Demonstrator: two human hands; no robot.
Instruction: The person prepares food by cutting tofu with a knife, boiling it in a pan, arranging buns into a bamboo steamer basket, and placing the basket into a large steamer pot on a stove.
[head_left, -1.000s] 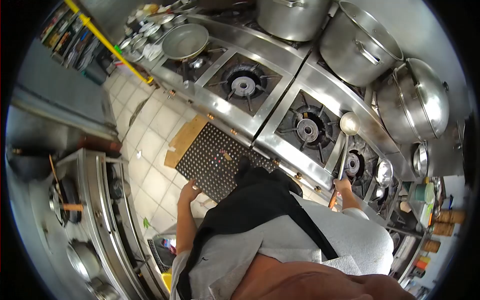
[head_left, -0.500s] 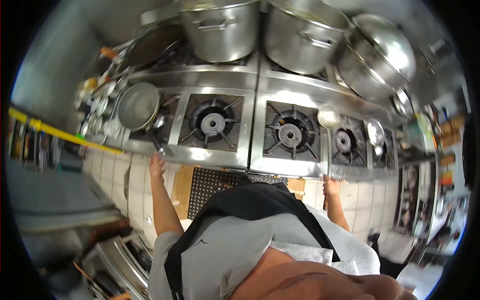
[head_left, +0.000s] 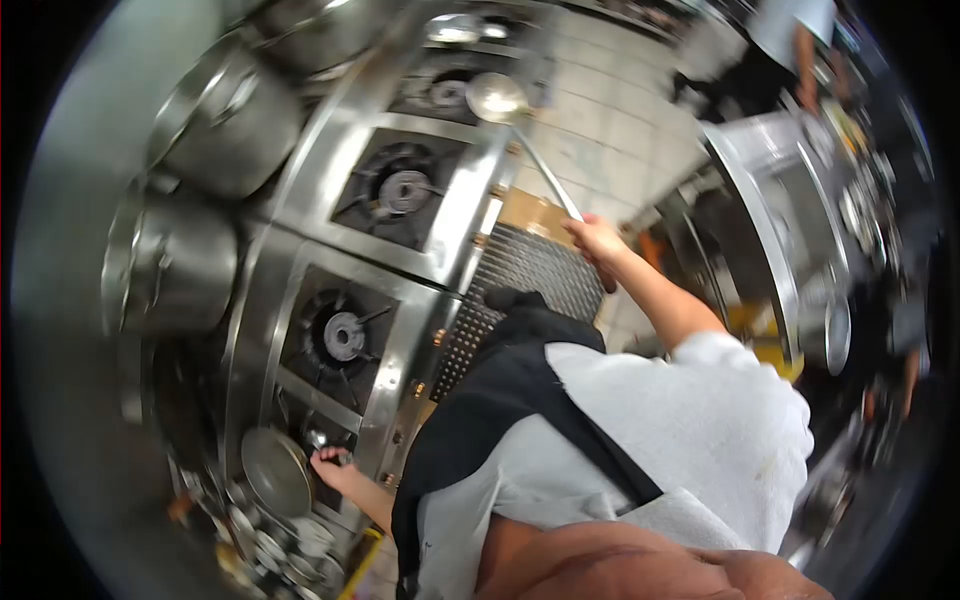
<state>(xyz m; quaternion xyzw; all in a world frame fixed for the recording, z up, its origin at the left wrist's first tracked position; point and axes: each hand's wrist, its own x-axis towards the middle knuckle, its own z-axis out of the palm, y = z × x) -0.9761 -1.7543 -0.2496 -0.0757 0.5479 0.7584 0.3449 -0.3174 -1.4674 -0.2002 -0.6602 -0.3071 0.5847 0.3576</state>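
My right hand [head_left: 597,240] is closed round the handle of a long ladle [head_left: 497,98], whose round bowl hangs at the stove's front edge near a burner. At the lower left, my left hand [head_left: 332,468] has its fingers wrapped round a short handle beside a wide pan [head_left: 277,471]. A small shiny metal ladle [head_left: 316,438] shows just past those fingers. Which of the two the handle belongs to is hard to tell. The pan rests at the end of the stove [head_left: 250,300].
Large steel pots [head_left: 185,262] stand along the back of the stove. Small bowls [head_left: 270,550] crowd the lower left. A steel counter [head_left: 750,220] is on the right, and another person [head_left: 790,40] stands at the upper right. A black mat [head_left: 520,275] covers part of the floor.
The view has swung round to the right. My left hand has reached the pan area and closed on a handle. My right hand has carried the ladle out over the stove's front edge.
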